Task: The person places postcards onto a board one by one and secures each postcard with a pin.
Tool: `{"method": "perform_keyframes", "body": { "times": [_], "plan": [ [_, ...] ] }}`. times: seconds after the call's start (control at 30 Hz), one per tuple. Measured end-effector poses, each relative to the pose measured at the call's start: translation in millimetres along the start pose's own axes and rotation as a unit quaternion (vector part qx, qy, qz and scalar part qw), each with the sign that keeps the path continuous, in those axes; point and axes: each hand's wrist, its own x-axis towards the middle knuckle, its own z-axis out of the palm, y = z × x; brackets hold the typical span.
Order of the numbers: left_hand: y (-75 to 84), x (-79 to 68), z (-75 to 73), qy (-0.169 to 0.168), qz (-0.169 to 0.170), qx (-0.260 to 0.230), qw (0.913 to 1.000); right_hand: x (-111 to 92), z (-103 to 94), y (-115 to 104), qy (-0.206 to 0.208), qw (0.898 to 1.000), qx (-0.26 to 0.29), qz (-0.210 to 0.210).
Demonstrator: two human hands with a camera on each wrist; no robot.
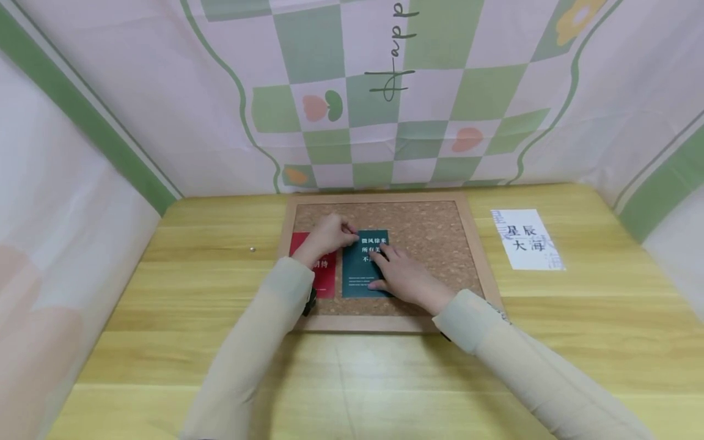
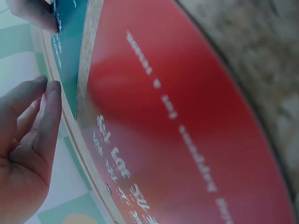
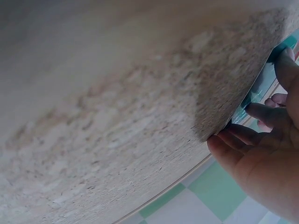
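A teal card [image 1: 356, 269] with white lettering lies on a wood-framed corkboard [image 1: 431, 244]. At its upper left corner my left hand [image 1: 329, 234] pinches thumb and fingertip together, hiding whatever tiny thing is between them. My right hand [image 1: 404, 275] rests on the card's right side with its fingers spread, pressing it to the cork. To the left lies a red card [image 1: 327, 281], partly covered by my left wrist. The left wrist view shows the red card's lettering and a small silvery tack [image 2: 108, 188] near its corner.
A white card [image 1: 525, 239] with black characters lies on the wooden table [image 1: 572, 342], right of the board. One small silvery tack [image 1: 252, 249] sits on the table to the left. Behind the board hangs a green-and-white checked cloth [image 1: 374, 146].
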Motion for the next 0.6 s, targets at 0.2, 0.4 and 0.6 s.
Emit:
{"method": "perform_keyframes", "body": {
  "times": [0.2,0.4,0.6],
  "plan": [
    [0.7,3.9,4.1,0.006,0.006,0.029,0.9996,-0.8,-0.8,-0.6,-0.001,1.0,0.003,-0.003],
    [0.8,2.9,5.9,0.0,-0.004,0.029,0.9996,-0.4,-0.6,-0.9,-0.002,1.0,0.001,-0.003],
    [1.6,4.0,6.8,0.001,-0.021,0.013,0.9997,-1.1,0.0,-0.6,-0.002,1.0,0.005,0.0]
  ]
}}
